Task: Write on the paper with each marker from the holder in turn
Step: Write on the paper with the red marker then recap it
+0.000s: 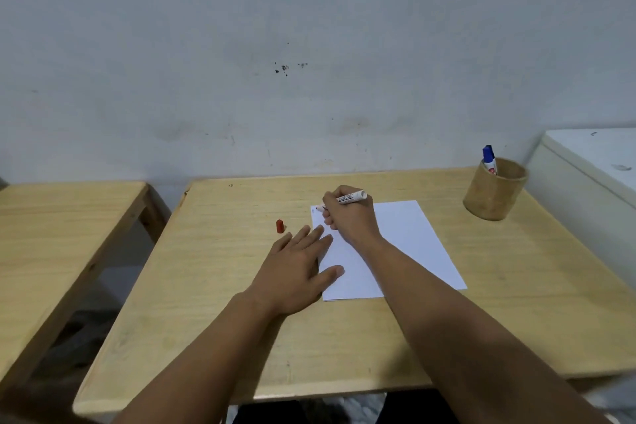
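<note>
While the right hand (349,217) grips a white-barrelled marker (351,198) in a writing hold, fingers wrapped tight round the barrel, its tip sits at the far left corner of the paper (413,241). Tip itself mostly hidden by the fingers; a faint mark shows near that corner, too small to read. Left hand (296,268) lies flat, fingers spread loosely, fingertips and thumb pressing the paper's left edge, holding nothing. Red cap (280,226) stands on the table (206,268) just beside the paper's left edge, apart from both hands, so the marker in hand is likely the red one. Holder (495,188) sits near the table's far right corner, well apart from the paper, with a blue-capped marker (488,158) standing in it. Judgement: early stage, writing with this marker barely begun; rest of sheet blank. Left to do: finish, recap, return it, then at least the blue one.
</note>
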`<state>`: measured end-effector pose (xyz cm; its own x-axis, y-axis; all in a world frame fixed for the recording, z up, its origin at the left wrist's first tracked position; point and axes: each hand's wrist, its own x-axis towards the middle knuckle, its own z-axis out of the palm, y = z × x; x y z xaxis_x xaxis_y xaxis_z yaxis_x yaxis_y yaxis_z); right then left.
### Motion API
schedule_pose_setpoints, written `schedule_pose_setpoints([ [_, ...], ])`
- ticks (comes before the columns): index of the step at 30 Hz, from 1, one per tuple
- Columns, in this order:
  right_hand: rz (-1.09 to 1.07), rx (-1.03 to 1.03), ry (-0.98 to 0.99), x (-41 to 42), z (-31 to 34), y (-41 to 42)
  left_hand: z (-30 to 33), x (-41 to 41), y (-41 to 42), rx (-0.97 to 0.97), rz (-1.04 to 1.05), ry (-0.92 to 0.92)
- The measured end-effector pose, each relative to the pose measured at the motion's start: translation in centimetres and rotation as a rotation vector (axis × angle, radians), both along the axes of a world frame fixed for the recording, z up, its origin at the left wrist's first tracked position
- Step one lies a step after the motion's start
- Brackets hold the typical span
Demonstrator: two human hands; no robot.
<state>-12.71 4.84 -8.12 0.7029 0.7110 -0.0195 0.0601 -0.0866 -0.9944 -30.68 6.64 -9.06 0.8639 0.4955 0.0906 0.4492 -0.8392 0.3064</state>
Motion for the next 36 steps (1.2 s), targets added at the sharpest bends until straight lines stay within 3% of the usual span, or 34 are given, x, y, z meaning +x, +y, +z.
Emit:
schedule_pose_setpoints([
  [14,0.025,-0.055,-0.159,0.1,-0.8,0.4,-0.5,-1.1,0.4,0.068,0.067,-0.023],
  [19,0.046,-0.075,-0.104,0.2,-0.9,0.6,-0.5,-1.1,0.3,0.067,0.072,-0.039],
  [29,-0.056,0.181,-0.024,0.0,3.6,-0.9,-0.4,-1.2,0.4,0.09,0.07,-0.045],
  [33,-0.014,0.184,0.135,0.8,6.8,-2.4,0.5,-1.2,0.3,0.09,0.106,-0.173],
  [36,-0.067,0.2,0.195,1.9,7.5,-3.5,1.2,-0.7,0.8,0.149,0.288,-0.375],
])
